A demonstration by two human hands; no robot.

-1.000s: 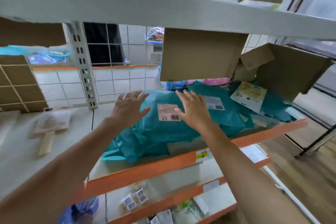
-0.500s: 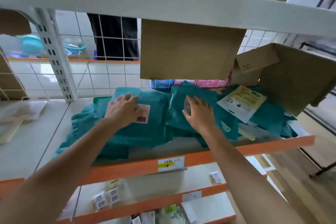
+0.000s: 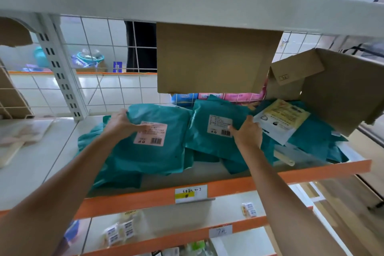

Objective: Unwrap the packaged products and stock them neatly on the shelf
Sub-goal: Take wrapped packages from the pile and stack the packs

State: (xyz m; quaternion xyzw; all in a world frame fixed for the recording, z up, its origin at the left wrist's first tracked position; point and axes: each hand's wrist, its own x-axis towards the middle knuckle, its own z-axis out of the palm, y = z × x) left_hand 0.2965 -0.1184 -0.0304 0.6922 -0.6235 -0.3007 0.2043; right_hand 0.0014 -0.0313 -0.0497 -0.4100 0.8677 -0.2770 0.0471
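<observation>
Fingers [image 3: 133, 127] of the left hand [image 3: 121, 123] clamp the teal bag [image 3: 153, 158], the right hand [image 3: 248, 134] pinches the second bag [image 3: 207, 137], both on the shelf [image 3: 52, 168] above the price tag [image 3: 190, 193]. They look soft, light, slippery; edges probably grip best.

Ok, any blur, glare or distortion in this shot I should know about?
Head view: wide lens bows the white upper shelf; label print on left teal package and right teal package is soft; lower-shelf packets blurred; even light, no harsh glare.

Teal packages [image 3: 158, 151], pink label [image 3: 150, 133], orange shelf edge [image 3: 311, 174].
</observation>
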